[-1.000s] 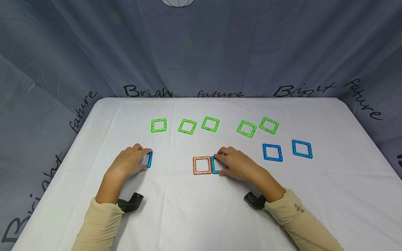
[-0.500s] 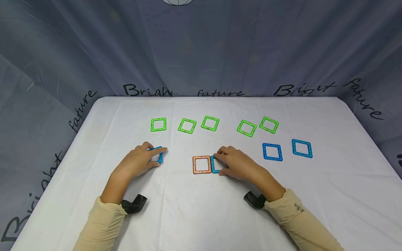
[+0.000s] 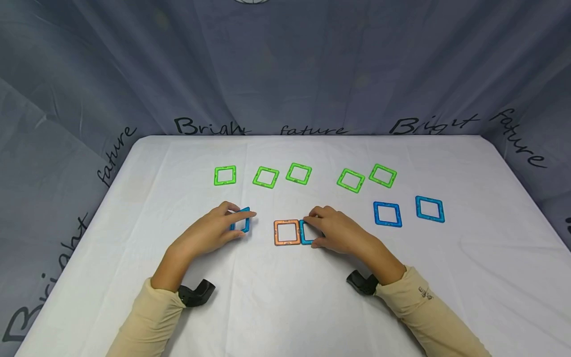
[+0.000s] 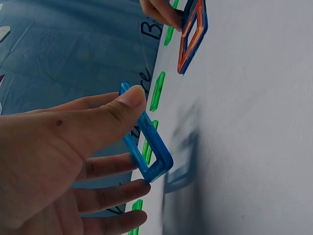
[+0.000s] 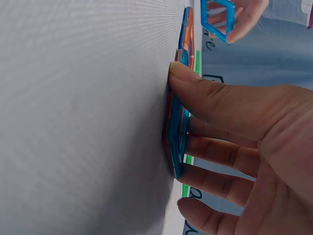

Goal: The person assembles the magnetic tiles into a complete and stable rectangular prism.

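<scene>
My left hand (image 3: 207,232) pinches a blue square magnetic tile (image 3: 247,221) between thumb and fingers. The left wrist view shows this tile tilted and raised off the cloth, its shadow below. My right hand (image 3: 341,232) grips another blue square tile (image 3: 302,233) by its edges, low at the table; the hand covers its right part. Touching that tile's left side lies an orange square tile (image 3: 276,233). From the right wrist, a reddish layer (image 5: 166,127) shows under the right-hand tile, and a blue one along the orange tile.
Several green square tiles (image 3: 225,183) lie in a loose row toward the far edge of the white-covered table (image 3: 267,307). To the right are two more blue tiles, a darker one (image 3: 388,224) and a lighter one (image 3: 430,218). Grey printed curtains (image 3: 285,74) hang behind.
My left hand has moved right with its blue tile, toward the orange one, and the tile has turned more upright. The right hand has stayed in place.
</scene>
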